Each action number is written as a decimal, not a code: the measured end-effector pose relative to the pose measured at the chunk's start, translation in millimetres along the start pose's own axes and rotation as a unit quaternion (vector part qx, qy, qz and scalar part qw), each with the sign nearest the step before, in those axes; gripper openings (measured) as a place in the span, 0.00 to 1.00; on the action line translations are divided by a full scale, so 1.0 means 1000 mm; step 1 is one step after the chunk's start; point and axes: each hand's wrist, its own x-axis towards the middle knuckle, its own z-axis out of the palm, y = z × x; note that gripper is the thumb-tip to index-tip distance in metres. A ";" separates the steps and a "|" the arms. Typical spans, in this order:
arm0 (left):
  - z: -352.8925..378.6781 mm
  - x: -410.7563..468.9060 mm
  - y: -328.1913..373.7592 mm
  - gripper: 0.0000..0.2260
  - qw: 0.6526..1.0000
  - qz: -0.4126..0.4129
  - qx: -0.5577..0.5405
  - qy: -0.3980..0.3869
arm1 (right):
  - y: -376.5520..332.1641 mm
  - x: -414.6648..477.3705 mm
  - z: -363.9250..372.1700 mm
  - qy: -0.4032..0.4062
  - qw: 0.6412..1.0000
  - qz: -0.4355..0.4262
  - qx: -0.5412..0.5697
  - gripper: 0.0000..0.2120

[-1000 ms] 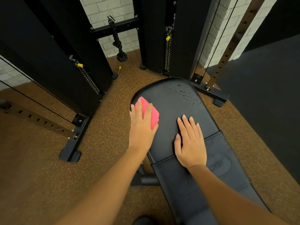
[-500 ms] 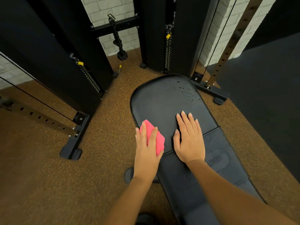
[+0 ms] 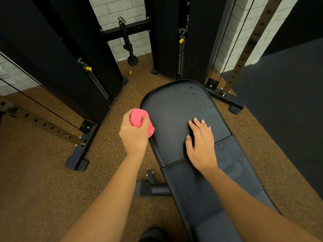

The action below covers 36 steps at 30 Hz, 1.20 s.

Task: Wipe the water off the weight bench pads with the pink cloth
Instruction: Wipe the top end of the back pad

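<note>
Nearest you, behind your right wrist, the near pad (image 3: 201, 198) of the bench runs out of the bottom edge, black and smooth; your right hand (image 3: 201, 147) lies flat with straight fingers just past the seam, palm down on the far pad (image 3: 171, 109); across from it, at that pad's left edge, your left hand (image 3: 134, 137) has its fingers curled tight round the bunched pink cloth (image 3: 139, 117), and whether the cloth touches the pad cannot be told; beyond your right fingertips, water droplets (image 3: 201, 100) speckle the pad's far right corner; below your left forearm a bench foot (image 3: 152, 188) stands on the brown speckled floor (image 3: 43, 189), which gives way to a dark mat (image 3: 288, 110) out past your right hand; farther on rise the black cable machine columns (image 3: 197, 41) with yellow pins (image 3: 181, 40), a knotted rope attachment (image 3: 129, 49) and a white brick wall (image 3: 118, 7); a dark shape (image 3: 152, 234) between your forearms is cut off by the frame and unidentifiable; an embossed oval mark (image 3: 232, 166) beside your right wrist is too faint to read.
</note>
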 end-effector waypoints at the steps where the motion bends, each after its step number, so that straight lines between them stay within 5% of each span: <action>1: 0.000 -0.003 0.005 0.16 1.000 0.006 -0.021 -0.008 | -0.008 0.001 -0.007 -0.004 0.998 0.025 0.065 0.18; 3: 0.005 -0.014 0.015 0.13 0.997 0.023 -0.068 -0.033 | -0.027 0.004 -0.022 -0.007 0.970 0.088 0.227 0.16; 6: 0.025 -0.040 0.025 0.15 0.988 0.055 -0.095 -0.112 | -0.058 0.016 -0.039 -0.044 0.848 0.175 0.498 0.20; 9: 0.043 -0.060 0.025 0.26 0.957 0.130 -0.033 -0.256 | -0.057 0.030 -0.041 -0.094 0.741 0.232 0.624 0.24; 12: 0.053 -0.043 0.015 0.32 0.917 0.236 0.072 -0.314 | -0.039 0.039 -0.047 -0.086 0.694 0.244 0.672 0.19; 14: 0.054 -0.023 0.014 0.30 0.918 0.262 0.116 -0.275 | -0.024 0.047 -0.049 -0.049 0.716 0.243 0.652 0.17; 19: 0.070 0.030 0.003 0.26 0.892 0.297 0.308 -0.148 | -0.018 0.079 -0.051 0.015 0.842 0.213 0.495 0.23; 23: 0.076 0.050 -0.006 0.27 0.868 0.295 0.374 -0.138 | -0.024 0.106 -0.041 0.021 0.947 0.080 0.311 0.32; 29: 0.076 0.052 -0.009 0.30 0.867 0.309 0.368 -0.131 | -0.032 0.124 -0.007 -0.037 0.995 -0.092 0.017 0.27; 36: 0.078 0.052 -0.012 0.30 0.871 0.317 0.354 -0.122 | -0.032 0.159 0.004 -0.065 0.989 -0.077 -0.107 0.28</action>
